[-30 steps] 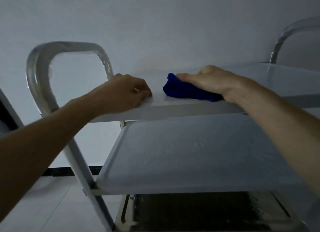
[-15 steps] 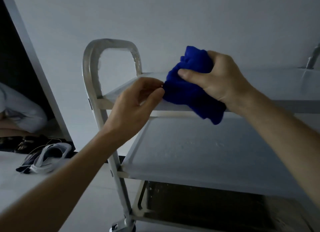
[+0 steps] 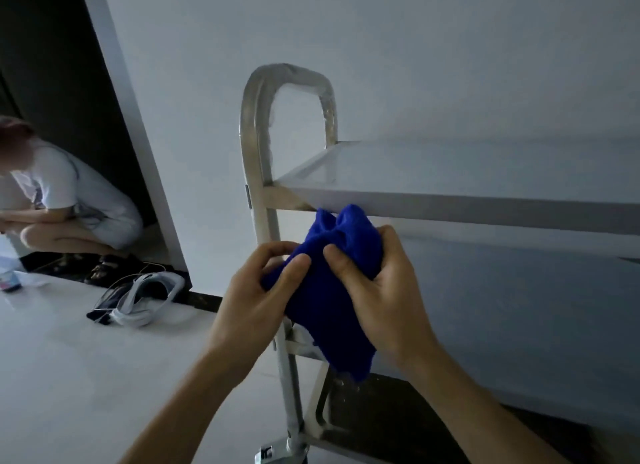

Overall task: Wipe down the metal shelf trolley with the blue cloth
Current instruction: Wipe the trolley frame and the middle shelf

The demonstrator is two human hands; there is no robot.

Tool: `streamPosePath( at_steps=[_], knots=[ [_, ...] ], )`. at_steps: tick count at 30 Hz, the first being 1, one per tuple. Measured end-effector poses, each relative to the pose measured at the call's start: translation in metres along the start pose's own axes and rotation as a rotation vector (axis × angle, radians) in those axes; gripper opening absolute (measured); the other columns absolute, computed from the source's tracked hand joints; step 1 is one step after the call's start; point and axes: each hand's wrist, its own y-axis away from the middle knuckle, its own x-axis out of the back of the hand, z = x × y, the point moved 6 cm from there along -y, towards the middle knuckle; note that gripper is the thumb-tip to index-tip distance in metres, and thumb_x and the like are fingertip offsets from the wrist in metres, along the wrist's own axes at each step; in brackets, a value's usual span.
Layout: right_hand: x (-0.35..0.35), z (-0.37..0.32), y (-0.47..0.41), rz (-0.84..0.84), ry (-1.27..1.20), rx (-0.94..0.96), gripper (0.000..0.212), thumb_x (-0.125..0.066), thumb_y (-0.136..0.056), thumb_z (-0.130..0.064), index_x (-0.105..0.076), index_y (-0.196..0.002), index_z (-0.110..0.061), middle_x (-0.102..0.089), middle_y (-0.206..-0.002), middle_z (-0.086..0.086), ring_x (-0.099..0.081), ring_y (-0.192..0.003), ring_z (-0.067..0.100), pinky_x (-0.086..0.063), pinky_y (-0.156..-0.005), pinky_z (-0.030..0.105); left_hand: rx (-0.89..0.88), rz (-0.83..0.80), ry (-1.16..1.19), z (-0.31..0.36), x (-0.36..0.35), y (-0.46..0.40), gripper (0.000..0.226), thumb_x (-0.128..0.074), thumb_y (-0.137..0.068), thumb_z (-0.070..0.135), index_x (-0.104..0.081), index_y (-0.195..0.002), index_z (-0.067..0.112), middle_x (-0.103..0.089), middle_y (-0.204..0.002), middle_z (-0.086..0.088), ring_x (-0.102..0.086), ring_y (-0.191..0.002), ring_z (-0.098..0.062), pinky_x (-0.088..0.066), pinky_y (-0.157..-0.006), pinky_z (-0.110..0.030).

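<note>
The blue cloth [image 3: 329, 290] is bunched up in the air in front of the metal shelf trolley [image 3: 450, 200], just below the front edge of its top shelf. My right hand [image 3: 377, 290] grips the cloth from the right, thumb across its front. My left hand [image 3: 263, 290] pinches the cloth's left side between thumb and fingers. The trolley's arched handle [image 3: 287, 79], wrapped in clear film, rises at the left end. A middle shelf and a dark bottom shelf lie beneath, partly hidden by my arms.
A person in white [image 3: 62, 200] crouches at the far left by a dark doorway. A white headset with cables [image 3: 142, 294] lies on the pale floor. A white wall stands behind the trolley, and a caster [image 3: 280, 453] shows at its lower left corner.
The cloth came off the top shelf and dropped below its edge. My left hand left the shelf and took hold of the cloth. The view swung left, showing the doorway and person.
</note>
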Motion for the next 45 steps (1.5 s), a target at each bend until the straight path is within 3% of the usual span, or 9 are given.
streamPosePath(
  at_steps=[12, 18, 23, 26, 28, 32, 38, 41, 45],
  knots=[
    [-0.051, 0.045, -0.033, 0.240, -0.166, -0.144, 0.048, -0.067, -0.093, -0.015, -0.041, -0.131, -0.025, -0.066, -0.115, -0.009, -0.068, -0.098, 0.007, -0.061, -0.081, 0.031, -0.202, 0.331, -0.044, 0.015, 0.059, -0.038, 0.030, -0.078, -0.079, 0.024, -0.065, -0.104, 0.032, -0.073, -0.100, 0.010, -0.069, -0.092, -0.010, -0.059, -0.068, -0.027],
    [-0.050, 0.028, -0.045, 0.329, 0.235, -0.096, 0.057, -0.077, -0.085, -0.028, -0.042, -0.129, -0.018, -0.059, -0.119, 0.000, -0.060, -0.105, 0.016, -0.056, -0.090, 0.036, -0.195, 0.466, 0.002, 0.004, 0.066, -0.052, 0.031, -0.083, -0.071, 0.034, -0.065, -0.095, 0.035, -0.071, -0.095, 0.014, -0.069, -0.088, -0.007, -0.059, -0.068, -0.026],
    [-0.075, 0.031, -0.036, 0.072, 0.025, -0.127, 0.042, -0.061, -0.094, -0.010, -0.043, -0.130, -0.024, -0.064, -0.102, -0.019, -0.067, -0.091, 0.004, -0.054, -0.071, 0.012, -0.140, 0.450, 0.009, 0.006, 0.068, -0.059, 0.026, -0.083, -0.071, 0.038, -0.067, -0.090, 0.032, -0.071, -0.094, 0.013, -0.069, -0.086, -0.005, -0.058, -0.067, -0.025],
    [-0.105, 0.033, -0.032, -0.046, -0.085, -0.127, 0.071, -0.070, -0.081, -0.001, -0.037, -0.139, -0.028, -0.059, -0.126, -0.009, -0.061, -0.109, 0.007, -0.057, -0.085, 0.022, -0.021, 0.351, 0.051, 0.007, 0.074, -0.065, 0.029, -0.080, -0.072, 0.034, -0.067, -0.098, 0.033, -0.071, -0.101, 0.005, -0.070, -0.093, -0.014, -0.060, -0.071, -0.035],
    [-0.112, 0.033, -0.034, -0.011, 0.056, -0.113, 0.080, -0.080, -0.079, -0.023, -0.033, -0.143, -0.029, -0.054, -0.134, -0.010, -0.058, -0.118, 0.011, -0.054, -0.095, 0.032, -0.045, 0.290, -0.080, 0.016, 0.077, -0.067, 0.023, -0.073, -0.082, 0.030, -0.068, -0.104, 0.036, -0.073, -0.099, 0.007, -0.069, -0.094, -0.010, -0.059, -0.072, -0.029],
    [-0.114, 0.041, -0.058, 0.112, 0.158, -0.140, 0.070, -0.081, -0.079, -0.034, -0.041, -0.135, -0.021, -0.063, -0.120, -0.004, -0.063, -0.103, 0.014, -0.054, -0.094, 0.037, -0.152, 0.286, -0.329, 0.033, 0.082, -0.065, 0.019, -0.057, -0.094, 0.030, -0.074, -0.102, 0.035, -0.074, -0.093, 0.016, -0.066, -0.095, 0.000, -0.053, -0.084, -0.025],
    [-0.119, 0.070, -0.053, 0.188, 0.155, -0.100, 0.071, -0.084, -0.069, -0.020, -0.033, -0.114, -0.040, -0.056, -0.095, -0.031, -0.060, -0.084, -0.007, -0.046, -0.070, 0.004, -0.188, 0.324, -0.376, 0.031, 0.079, -0.067, 0.012, -0.063, -0.090, 0.032, -0.073, -0.096, 0.033, -0.073, -0.085, 0.020, -0.066, -0.087, 0.001, -0.054, -0.078, -0.021],
    [-0.117, 0.107, -0.024, 0.079, 0.213, -0.230, 0.064, -0.080, -0.071, -0.017, -0.038, -0.117, -0.031, -0.063, -0.090, -0.021, -0.064, -0.081, -0.002, -0.049, -0.066, 0.010, -0.193, 0.337, -0.394, 0.026, 0.077, -0.070, 0.014, -0.070, -0.085, 0.024, -0.067, -0.095, 0.032, -0.072, -0.082, 0.019, -0.066, -0.080, 0.002, -0.051, -0.072, -0.013],
    [-0.114, 0.139, 0.004, -0.067, 0.385, -0.440, 0.047, -0.072, -0.076, -0.032, -0.035, -0.106, -0.032, -0.063, -0.076, -0.009, -0.063, -0.068, 0.012, -0.051, -0.058, 0.029, -0.148, 0.330, -0.293, 0.014, 0.071, -0.070, 0.015, -0.068, -0.088, 0.018, -0.061, -0.098, 0.028, -0.076, -0.086, 0.008, -0.071, -0.076, -0.009, -0.055, -0.072, -0.026]
  ],
)
